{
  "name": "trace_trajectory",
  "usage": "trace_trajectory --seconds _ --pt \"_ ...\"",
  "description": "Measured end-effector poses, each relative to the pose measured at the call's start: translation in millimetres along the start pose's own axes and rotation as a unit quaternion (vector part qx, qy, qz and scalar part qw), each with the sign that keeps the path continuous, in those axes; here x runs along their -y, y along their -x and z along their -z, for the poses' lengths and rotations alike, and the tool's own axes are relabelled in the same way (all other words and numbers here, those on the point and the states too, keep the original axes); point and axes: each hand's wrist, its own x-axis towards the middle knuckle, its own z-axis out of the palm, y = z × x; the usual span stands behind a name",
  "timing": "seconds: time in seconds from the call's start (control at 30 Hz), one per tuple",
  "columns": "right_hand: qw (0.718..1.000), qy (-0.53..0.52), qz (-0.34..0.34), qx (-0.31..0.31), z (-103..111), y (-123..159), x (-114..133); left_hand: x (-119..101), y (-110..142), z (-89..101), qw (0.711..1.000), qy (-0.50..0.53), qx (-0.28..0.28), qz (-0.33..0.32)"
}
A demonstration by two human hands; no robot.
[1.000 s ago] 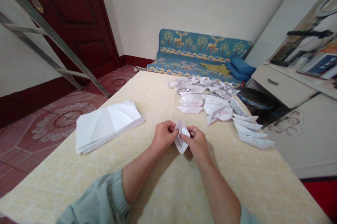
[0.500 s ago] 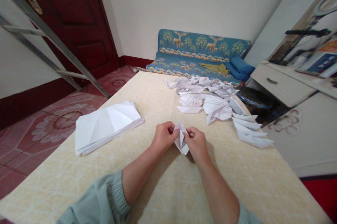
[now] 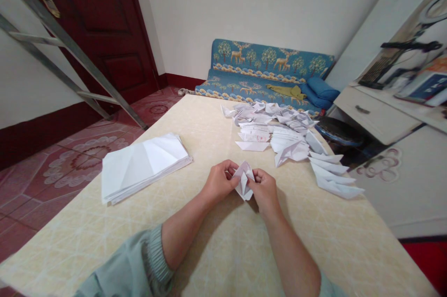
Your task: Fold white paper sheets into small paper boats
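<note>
Paper (image 3: 243,187), folded into a small pointed shape, marks the centre of the clock I read from my remote feed. At nine o'clock of it I see the left hand (image 3: 220,180), at three the right hand (image 3: 267,191); both are pinched on it, thumbs on its inner folds, and their fingers hide its sides from me. I cannot tell whether its lower tip touches the tablecloth (image 3: 331,236).

A stack of white sheets (image 3: 146,166) lies well apart at nine. At one o'clock a spread of paper boats (image 3: 282,138) blocks the way beyond the hands, its closest boats near the fingers; a nested row of boats (image 3: 335,178) takes up three o'clock, by the table edge. Farther off, I have a patterned settee (image 3: 258,55) at twelve, a cabinet (image 3: 394,118) at two, and a ladder (image 3: 92,72) at ten, crossing before a dark red door (image 3: 115,22).
</note>
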Motion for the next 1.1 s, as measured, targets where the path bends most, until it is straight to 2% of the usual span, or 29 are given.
trace_trajectory --seconds 0.07,0.13,0.3,0.47,0.53,0.73,0.9,1.1 --pt "0.999 -0.033 -0.015 -0.012 2.1 -1.0 2.2 0.7 -0.6 -1.1 0.998 0.046 0.016 0.029" --pt "0.998 -0.062 -0.028 -0.001 3.5 -1.0 5.9 2.4 -1.6 -1.7 0.995 0.081 0.008 0.050" --pt "0.995 -0.080 -0.029 0.053 0.5 1.7 12.1 8.7 -5.1 0.0 0.990 0.087 -0.103 0.049" --pt "0.998 -0.048 -0.008 0.035 -5.5 6.6 15.8 13.4 -7.2 1.1 0.983 0.085 -0.158 0.036" --pt "0.999 -0.037 0.007 0.021 -6.2 7.7 17.8 14.3 -7.2 0.4 0.984 0.084 -0.151 0.039" --pt "0.998 -0.021 0.046 0.021 -4.3 6.1 19.0 14.5 -5.5 0.2 0.996 0.051 -0.077 0.016" --pt "0.997 -0.038 0.066 0.014 -6.2 8.2 19.5 11.3 -4.7 0.7 0.996 0.047 -0.074 0.033" --pt "0.985 0.071 0.147 0.049 -7.2 11.0 17.3 1.3 -3.9 0.7 0.986 0.132 -0.075 0.069"
